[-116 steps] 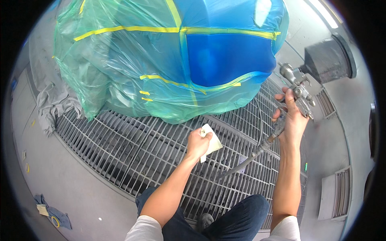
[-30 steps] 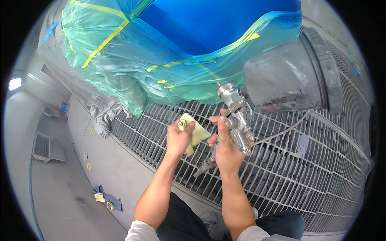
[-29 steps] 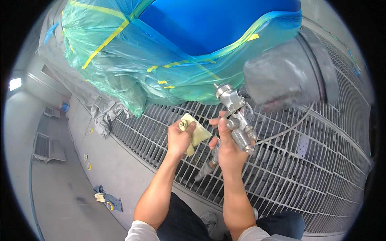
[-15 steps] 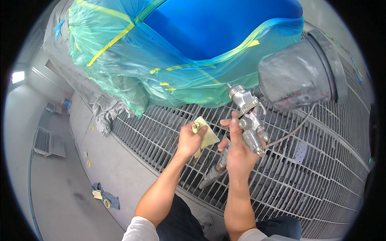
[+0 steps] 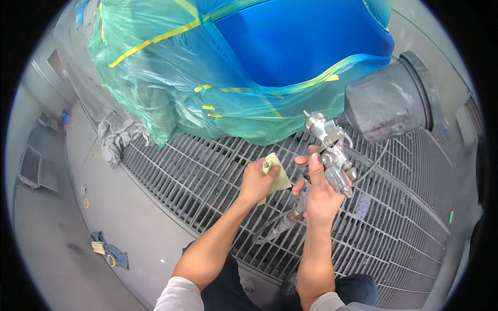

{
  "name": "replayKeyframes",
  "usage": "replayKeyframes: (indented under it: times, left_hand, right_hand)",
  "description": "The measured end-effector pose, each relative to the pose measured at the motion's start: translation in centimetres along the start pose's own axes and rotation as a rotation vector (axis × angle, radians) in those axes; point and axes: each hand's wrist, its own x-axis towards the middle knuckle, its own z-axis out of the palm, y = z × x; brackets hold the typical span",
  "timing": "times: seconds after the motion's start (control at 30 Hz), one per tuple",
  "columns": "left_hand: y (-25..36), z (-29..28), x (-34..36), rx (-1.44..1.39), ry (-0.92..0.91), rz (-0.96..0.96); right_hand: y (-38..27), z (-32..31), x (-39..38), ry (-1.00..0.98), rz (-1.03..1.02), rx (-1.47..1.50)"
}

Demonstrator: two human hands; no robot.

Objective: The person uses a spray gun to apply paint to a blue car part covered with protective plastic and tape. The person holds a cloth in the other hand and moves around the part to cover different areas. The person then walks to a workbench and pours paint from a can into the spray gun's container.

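- Holds a pale yellow cloth (image 5: 280, 181) in the left hand (image 5: 256, 181), fingers closed around it and thumb pressed on top; lets one rolled end poke up by the thumb and a flat corner fan out to the right.
- Grips a spray gun (image 5: 331, 144) in the right hand (image 5: 322, 194), just beside the left, fingers curled about the handle and thumb laid up along the metal body. Cannot tell about contact with the trigger.
- Carries a large dark grey cup (image 5: 386, 103) on the gun, tilted toward the upper right.
- Points the nozzle (image 5: 313, 121) up and left, toward translucent green-blue film (image 5: 171, 88); cannot judge the gap.
- Trails a grey hose (image 5: 267, 237) from below the handle, curving down and left over a slatted metal grating (image 5: 189, 173).
- Faces a bulky form wrapped in that film, crossed with yellow tape (image 5: 158, 39) around a bare, smooth blue panel (image 5: 306, 44).
- Has a pale purple perforated sheet (image 5: 363, 206) at the grating, right of the right hand.
- Has crumpled grey fabric (image 5: 116, 136) at the grating's far left edge.
- Shows on the grey floor (image 5: 142, 228), lower left, a blue-grey rag (image 5: 120, 256) bearing a yellow ring (image 5: 110, 260).
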Motion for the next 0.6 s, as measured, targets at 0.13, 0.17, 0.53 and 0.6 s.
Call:
replayKeyframes:
  times: [0.13, 0.17, 0.53, 0.6]
  left_hand:
    - [0.3, 2.4, 1.1, -0.153, -0.05, -0.033]
    - [0.3, 3.0, 1.4, -0.203, -0.037, -0.016]
    - [2.8, 5.5, 1.4, -0.398, -0.14, -0.057]
    - [3.1, 5.1, 1.0, -0.234, -0.192, -0.045]
  right_hand:
    - [-1.1, 0.6, 0.4, -0.015, -0.048, -0.102]
    - [-1.3, 0.7, 0.4, -0.035, -0.058, -0.125]
    - [-1.8, 2.4, 0.0, -0.042, -0.197, -0.446]
    - [-1.9, 2.5, 0.0, -0.022, -0.181, -0.453]
